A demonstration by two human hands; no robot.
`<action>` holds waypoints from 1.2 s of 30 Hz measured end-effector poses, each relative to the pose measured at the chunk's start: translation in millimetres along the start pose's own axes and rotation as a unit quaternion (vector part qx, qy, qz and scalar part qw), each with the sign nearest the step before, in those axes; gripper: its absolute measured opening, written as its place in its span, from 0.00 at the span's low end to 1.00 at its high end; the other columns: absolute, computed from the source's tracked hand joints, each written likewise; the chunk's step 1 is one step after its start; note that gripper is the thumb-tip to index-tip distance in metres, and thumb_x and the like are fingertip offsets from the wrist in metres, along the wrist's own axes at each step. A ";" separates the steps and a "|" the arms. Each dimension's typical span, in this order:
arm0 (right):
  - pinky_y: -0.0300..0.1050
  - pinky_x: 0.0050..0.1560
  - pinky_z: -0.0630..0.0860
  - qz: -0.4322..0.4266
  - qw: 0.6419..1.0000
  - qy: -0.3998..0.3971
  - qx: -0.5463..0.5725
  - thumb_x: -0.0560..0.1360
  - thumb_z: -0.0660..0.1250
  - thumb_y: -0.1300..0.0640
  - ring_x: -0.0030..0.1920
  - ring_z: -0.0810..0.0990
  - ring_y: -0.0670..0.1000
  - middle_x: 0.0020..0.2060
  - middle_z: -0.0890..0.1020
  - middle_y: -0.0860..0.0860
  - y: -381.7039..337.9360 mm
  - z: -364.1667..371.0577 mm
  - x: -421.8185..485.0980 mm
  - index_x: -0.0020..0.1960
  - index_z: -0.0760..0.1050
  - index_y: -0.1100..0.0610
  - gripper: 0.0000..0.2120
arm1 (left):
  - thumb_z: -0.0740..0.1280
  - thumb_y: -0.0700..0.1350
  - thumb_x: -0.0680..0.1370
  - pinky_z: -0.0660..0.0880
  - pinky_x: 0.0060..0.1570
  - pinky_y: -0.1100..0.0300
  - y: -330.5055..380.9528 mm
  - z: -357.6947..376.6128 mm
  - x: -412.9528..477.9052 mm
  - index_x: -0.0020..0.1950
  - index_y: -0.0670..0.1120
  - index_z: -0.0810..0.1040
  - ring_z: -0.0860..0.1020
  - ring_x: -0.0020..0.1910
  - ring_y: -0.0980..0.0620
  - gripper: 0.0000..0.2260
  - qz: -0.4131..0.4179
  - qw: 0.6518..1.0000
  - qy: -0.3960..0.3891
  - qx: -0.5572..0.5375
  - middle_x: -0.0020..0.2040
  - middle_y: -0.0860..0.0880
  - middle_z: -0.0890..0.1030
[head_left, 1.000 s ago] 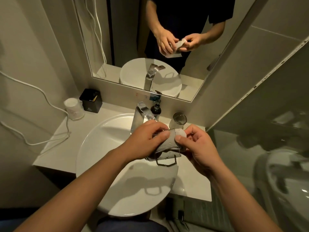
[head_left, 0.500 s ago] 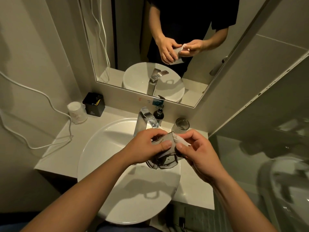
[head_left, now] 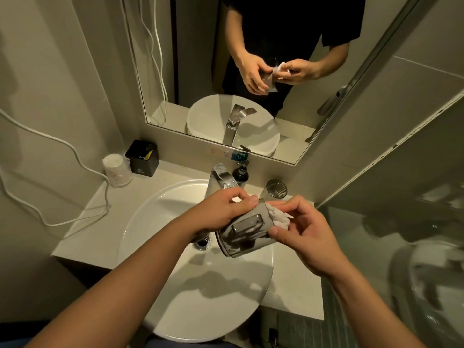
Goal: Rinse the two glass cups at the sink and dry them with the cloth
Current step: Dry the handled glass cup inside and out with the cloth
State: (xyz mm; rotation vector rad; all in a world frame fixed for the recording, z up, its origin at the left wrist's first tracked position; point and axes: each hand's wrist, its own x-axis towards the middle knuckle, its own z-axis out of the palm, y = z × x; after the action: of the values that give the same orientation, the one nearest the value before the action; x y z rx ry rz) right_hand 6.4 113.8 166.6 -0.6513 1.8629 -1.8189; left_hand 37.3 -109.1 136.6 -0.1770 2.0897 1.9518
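At centre frame, over the sink (head_left: 160, 222), the left hand (head_left: 223, 212) gripped the cup (head_left: 243, 241), now turned on its side with the handle (head_left: 247, 222) up. A second ago the cloth (head_left: 277, 217) was wrapped round its outside. The right hand (head_left: 306, 237) pinched the cloth, bunched at the cup's mouth, thumb against the glass. Drying, I'd say, had moved from the wall to the rim or inside. The other cup (head_left: 276, 189) stood on the counter (head_left: 293, 292), right of the tap (head_left: 221, 177).
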 end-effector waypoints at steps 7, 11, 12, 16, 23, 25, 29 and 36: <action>0.48 0.48 0.84 0.007 0.993 0.100 0.064 0.71 0.76 0.57 0.53 0.86 0.58 0.57 0.85 0.57 12.5 5.3 -0.9 0.50 0.81 0.49 0.10 | 0.65 0.72 0.71 0.77 0.58 0.64 -1.3 2.8 -2.3 0.64 0.58 0.83 0.79 0.58 0.61 0.29 0.074 0.994 -0.001 0.075 0.60 0.55 0.80; 0.51 0.52 0.84 0.011 0.987 0.146 0.069 0.70 0.76 0.57 0.57 0.84 0.62 0.59 0.84 0.56 23.4 5.7 -2.4 0.49 0.80 0.55 0.10 | 0.69 0.63 0.77 0.76 0.60 0.61 -1.8 9.6 -3.5 0.66 0.55 0.82 0.79 0.59 0.62 0.22 0.104 0.987 0.033 0.119 0.61 0.56 0.82; 0.51 0.52 0.84 0.011 0.986 0.150 0.075 0.71 0.76 0.58 0.57 0.84 0.63 0.60 0.84 0.56 25.3 5.1 -2.2 0.49 0.79 0.56 0.10 | 0.68 0.61 0.79 0.77 0.61 0.57 -0.8 12.0 -3.1 0.65 0.53 0.82 0.80 0.59 0.59 0.18 0.107 0.987 0.038 0.118 0.59 0.55 0.83; 0.59 0.56 0.82 0.004 0.985 0.164 0.060 0.72 0.75 0.60 0.59 0.84 0.64 0.60 0.84 0.56 29.9 2.0 -0.4 0.49 0.80 0.56 0.07 | 0.64 0.56 0.85 0.80 0.60 0.51 2.0 15.7 -1.6 0.62 0.50 0.84 0.83 0.55 0.53 0.14 0.098 0.989 0.036 0.109 0.55 0.52 0.86; 0.59 0.56 0.80 -0.007 0.984 0.171 0.047 0.69 0.78 0.52 0.56 0.81 0.64 0.56 0.83 0.55 24.0 4.5 2.2 0.48 0.82 0.53 0.10 | 0.59 0.64 0.84 0.78 0.50 0.49 6.8 16.7 6.4 0.49 0.43 0.83 0.83 0.43 0.49 0.26 0.082 0.991 0.052 0.087 0.43 0.47 0.86; 0.61 0.57 0.80 -0.016 0.986 0.162 0.040 0.69 0.81 0.49 0.57 0.81 0.65 0.56 0.83 0.55 22.0 5.3 2.3 0.48 0.82 0.53 0.13 | 0.58 0.66 0.82 0.78 0.52 0.48 6.7 15.9 8.4 0.49 0.41 0.83 0.81 0.42 0.50 0.29 0.071 0.992 0.069 0.078 0.42 0.45 0.85; 0.53 0.56 0.81 -0.038 0.991 0.122 0.043 0.67 0.83 0.47 0.57 0.82 0.57 0.56 0.83 0.52 16.4 6.5 0.9 0.48 0.81 0.50 0.16 | 0.58 0.68 0.82 0.79 0.58 0.44 7.5 14.9 12.3 0.47 0.46 0.85 0.84 0.46 0.44 0.28 0.011 0.994 0.099 0.052 0.45 0.43 0.86; 0.58 0.56 0.82 -0.037 0.991 0.127 0.011 0.69 0.81 0.54 0.56 0.84 0.59 0.57 0.84 0.56 21.1 1.6 -1.0 0.48 0.80 0.52 0.12 | 0.60 0.68 0.82 0.78 0.64 0.43 10.8 16.3 19.0 0.53 0.43 0.83 0.83 0.49 0.44 0.28 -0.147 0.986 0.065 -0.052 0.51 0.41 0.85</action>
State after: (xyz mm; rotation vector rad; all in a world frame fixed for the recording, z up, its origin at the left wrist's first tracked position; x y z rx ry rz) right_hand 7.7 113.5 145.4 -0.5068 1.9981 -2.0482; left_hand 18.1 -90.2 140.7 -0.6119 1.9074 1.9130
